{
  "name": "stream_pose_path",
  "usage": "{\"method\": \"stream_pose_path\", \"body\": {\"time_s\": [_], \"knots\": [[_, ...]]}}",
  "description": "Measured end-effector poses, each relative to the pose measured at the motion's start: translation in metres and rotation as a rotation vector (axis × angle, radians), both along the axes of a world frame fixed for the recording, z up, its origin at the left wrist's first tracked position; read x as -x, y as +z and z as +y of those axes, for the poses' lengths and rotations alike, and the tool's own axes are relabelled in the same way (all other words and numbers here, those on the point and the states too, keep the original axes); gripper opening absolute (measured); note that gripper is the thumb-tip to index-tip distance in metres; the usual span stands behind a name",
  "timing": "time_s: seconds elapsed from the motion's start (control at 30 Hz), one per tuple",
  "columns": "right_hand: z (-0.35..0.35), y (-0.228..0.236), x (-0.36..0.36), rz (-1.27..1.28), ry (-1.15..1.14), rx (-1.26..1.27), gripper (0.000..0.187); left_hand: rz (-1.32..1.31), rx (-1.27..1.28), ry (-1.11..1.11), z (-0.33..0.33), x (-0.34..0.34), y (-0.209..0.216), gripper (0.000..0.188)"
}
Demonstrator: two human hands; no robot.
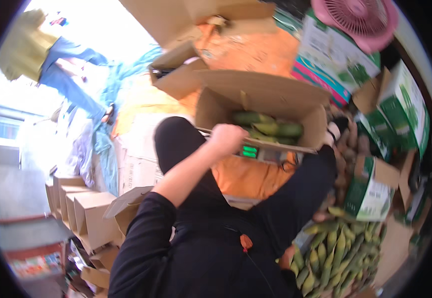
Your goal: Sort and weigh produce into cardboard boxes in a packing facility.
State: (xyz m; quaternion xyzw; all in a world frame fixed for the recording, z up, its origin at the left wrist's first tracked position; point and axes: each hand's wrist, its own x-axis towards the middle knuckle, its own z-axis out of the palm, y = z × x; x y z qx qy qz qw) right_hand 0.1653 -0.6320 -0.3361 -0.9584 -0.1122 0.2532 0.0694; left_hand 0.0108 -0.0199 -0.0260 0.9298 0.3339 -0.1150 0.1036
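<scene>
An open cardboard box point(263, 85) stands in front of me with several long, tapered green vegetables point(268, 127) inside, perhaps corn in husks. My left hand point(227, 138) is closed at the box's near left rim, close to the vegetables; whatever is in its fingers is hidden. Below the near rim glows the green display of a scale point(249, 151). My right hand point(286, 257) shows only in part, low on the right, beside a large pile of the same green vegetables point(333, 253). Its fingers are hidden by my body and the pile.
Brown root-like produce point(344, 159) lies right of my leg. Green-and-white cartons point(372, 191) and a pink fan point(357, 20) stand at the right. Open empty boxes point(94, 213) line the left. A smaller box point(178, 74) sits beyond, and a person point(52, 49) stands far left.
</scene>
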Motion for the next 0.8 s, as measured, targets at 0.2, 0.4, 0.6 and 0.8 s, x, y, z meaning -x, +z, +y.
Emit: {"method": "stream_pose_path", "body": {"time_s": [0.2,0.4,0.6,0.8], "knots": [[0.092,0.065,-0.083,-0.207,0.220,-0.469,0.048,-0.033,0.035,-0.007,-0.007,-0.001,0.001,0.010],[0.277,0.293,-0.174,-0.497,0.421,-0.738,0.059,-0.080,0.010,0.056,-0.009,0.005,-0.001,0.011],[0.468,0.447,-0.056,-0.110,0.696,-1.238,0.063,-0.091,0.036,0.002,-0.007,-0.001,0.001,0.011],[0.569,0.401,0.024,-0.157,1.231,-0.927,0.067,-0.053,0.046,0.058,-0.010,0.007,0.005,0.010]]}}
